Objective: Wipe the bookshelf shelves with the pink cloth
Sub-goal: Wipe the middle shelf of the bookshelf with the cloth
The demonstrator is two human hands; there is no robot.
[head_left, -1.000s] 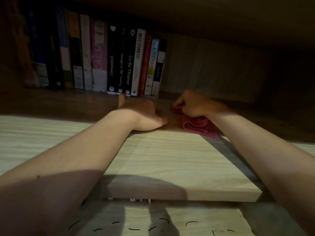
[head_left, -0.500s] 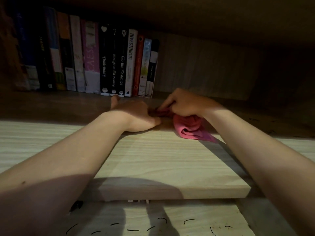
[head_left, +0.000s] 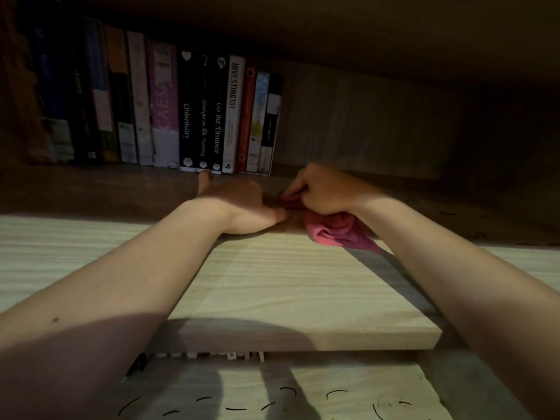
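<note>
The right hand (head_left: 324, 189) grips the bunched pink cloth (head_left: 336, 233) on the shelf (head_left: 272, 283) — fingers curled round it. The left hand (head_left: 242, 207) rests flat just beside it, holding nothing.

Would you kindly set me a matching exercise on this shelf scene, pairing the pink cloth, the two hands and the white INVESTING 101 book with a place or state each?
Things:
1 pink cloth
2 left hand
3 right hand
4 INVESTING 101 book

Places or states:
A stands upright at the back of the shelf
B grips the cloth
C lies bunched under a hand
D rests on the shelf beside the cloth

Pairs: 1-C; 2-D; 3-B; 4-A
</note>
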